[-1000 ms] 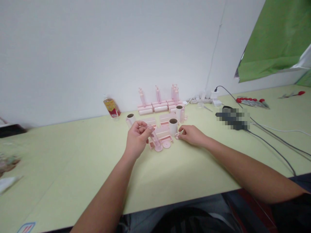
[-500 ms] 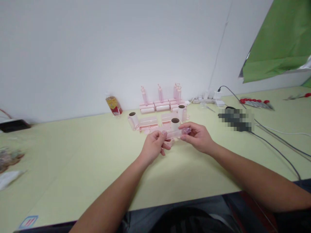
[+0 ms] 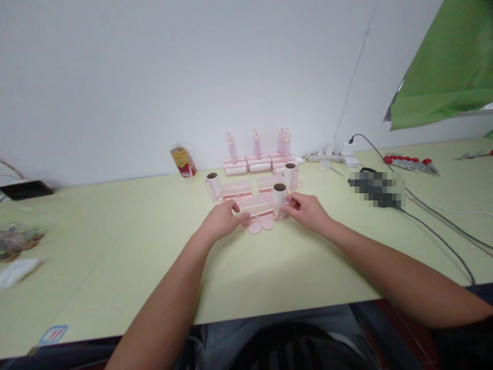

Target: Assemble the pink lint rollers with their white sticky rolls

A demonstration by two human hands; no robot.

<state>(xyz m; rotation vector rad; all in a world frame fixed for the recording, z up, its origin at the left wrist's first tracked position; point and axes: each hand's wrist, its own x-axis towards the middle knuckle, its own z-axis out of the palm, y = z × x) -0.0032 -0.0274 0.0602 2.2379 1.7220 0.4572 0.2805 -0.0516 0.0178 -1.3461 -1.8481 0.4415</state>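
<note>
My right hand (image 3: 308, 209) pinches a clear pinkish plastic tube (image 3: 282, 213), which stands beside a white paper roll (image 3: 279, 194) with a brown core; the fingers partly cover it. My left hand (image 3: 222, 220) is at the left end of a pink holder (image 3: 259, 216) with a clear cover (image 3: 256, 203). Its thumb and fingers are apart, with nothing seen between them. Two flat pink discs (image 3: 254, 227) lie in front of the holder. Behind it are two similar holders (image 3: 236, 189) and two more upright rolls (image 3: 290, 173) with clear tubes next to them.
Against the wall stand pink roller assemblies (image 3: 259, 164) with upright handled tubes. A bottle (image 3: 183, 161) with a yellow and red label is at left. To the right lie a power strip (image 3: 327, 158), a blurred-out black device (image 3: 375, 189) with cables, and red-ended tools (image 3: 410, 162).
My left hand has let go of the clear tube and moved left to the holder. My right hand has lowered the tube beside the front roll, uncovering the discs.
</note>
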